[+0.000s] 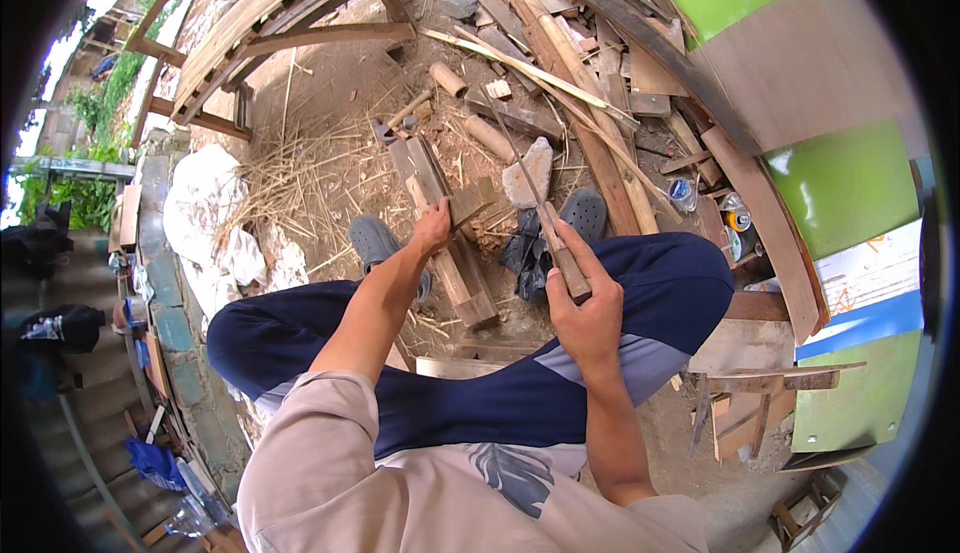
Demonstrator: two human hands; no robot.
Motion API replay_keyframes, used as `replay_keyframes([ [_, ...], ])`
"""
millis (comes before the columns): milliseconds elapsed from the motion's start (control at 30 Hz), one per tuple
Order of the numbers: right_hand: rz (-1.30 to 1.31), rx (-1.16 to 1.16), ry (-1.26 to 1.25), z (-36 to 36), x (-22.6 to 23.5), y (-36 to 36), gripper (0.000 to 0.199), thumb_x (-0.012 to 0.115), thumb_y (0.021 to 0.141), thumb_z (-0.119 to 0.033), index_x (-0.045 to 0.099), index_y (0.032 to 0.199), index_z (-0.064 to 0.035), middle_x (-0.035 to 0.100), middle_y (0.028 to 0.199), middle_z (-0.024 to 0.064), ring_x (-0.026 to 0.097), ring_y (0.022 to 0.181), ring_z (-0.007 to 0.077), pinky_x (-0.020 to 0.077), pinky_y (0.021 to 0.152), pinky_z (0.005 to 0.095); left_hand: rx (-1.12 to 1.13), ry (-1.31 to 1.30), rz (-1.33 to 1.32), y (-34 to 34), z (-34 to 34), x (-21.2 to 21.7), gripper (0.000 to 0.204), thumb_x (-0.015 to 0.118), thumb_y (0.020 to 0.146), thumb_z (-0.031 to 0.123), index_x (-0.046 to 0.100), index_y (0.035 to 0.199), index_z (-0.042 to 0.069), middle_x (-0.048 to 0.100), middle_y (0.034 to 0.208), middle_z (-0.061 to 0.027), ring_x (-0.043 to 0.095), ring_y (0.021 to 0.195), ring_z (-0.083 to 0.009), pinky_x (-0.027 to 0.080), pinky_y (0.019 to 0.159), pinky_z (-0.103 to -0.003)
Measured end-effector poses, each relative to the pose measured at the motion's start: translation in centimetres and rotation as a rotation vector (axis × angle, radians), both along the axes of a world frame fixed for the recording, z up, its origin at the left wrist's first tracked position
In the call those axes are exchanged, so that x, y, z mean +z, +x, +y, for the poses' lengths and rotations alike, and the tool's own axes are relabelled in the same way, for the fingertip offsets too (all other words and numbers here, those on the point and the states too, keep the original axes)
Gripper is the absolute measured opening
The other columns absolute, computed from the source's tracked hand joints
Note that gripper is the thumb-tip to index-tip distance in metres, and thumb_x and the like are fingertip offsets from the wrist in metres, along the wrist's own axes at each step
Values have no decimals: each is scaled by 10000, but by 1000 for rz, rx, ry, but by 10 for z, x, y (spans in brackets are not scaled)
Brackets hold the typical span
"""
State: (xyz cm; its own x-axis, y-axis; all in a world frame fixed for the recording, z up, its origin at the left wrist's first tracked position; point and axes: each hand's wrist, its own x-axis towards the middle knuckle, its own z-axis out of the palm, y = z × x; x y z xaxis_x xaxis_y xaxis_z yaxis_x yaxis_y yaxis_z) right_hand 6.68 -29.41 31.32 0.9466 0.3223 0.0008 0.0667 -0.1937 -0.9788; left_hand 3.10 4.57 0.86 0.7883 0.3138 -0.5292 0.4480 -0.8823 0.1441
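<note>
My left hand (pixel 434 229) seemingly steadies the block (pixel 466 288), grip unclear; right of it, my right hand (pixel 587 303) clasps the knife (pixel 548 221); cutting would need it closer.

Dull metal and bare wood form the knife (pixel 548 220); the block (pixel 470 278) is matt timber, the stone (pixel 528 175) rough, the bag (pixel 522 253) crinkled, glossy plastic, the trousers (pixel 455 403) matt cloth, the green panel (pixel 845 198) shiny.
</note>
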Motion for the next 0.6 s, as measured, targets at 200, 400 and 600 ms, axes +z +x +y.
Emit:
replay_keyframes([
  [200, 38, -14, 23, -6, 5, 5, 489, 607, 873, -10, 618, 1360, -51, 713, 1165, 234, 726, 1069, 284, 534, 903, 337, -60, 50, 58, -3, -17, 24, 1015, 734, 874, 271, 56, 1620, 151, 522, 1339, -292, 596, 1171, -483, 543, 927, -547],
  [400, -15, -11, -11, 2, 1, 0, 475, 602, 874, -11, 625, 1348, -34, 707, 1221, 213, 701, 1137, 276, 527, 941, 331, -33, 58, -17, -15, -31, 41, 899, 555, 919, 80, 21, 1636, 176, 537, 1310, -289, 595, 1160, -471, 509, 957, -554],
  [600, 133, 53, -3, 10, -13, -4, 484, 602, 869, -4, 624, 1352, -27, 716, 1228, 182, 696, 1117, 214, 512, 962, 320, -160, 128, -76, -19, -35, 40, 857, 562, 924, 84, 99, 1636, 202, 567, 1245, -272, 599, 1123, -440, 491, 947, -519],
])
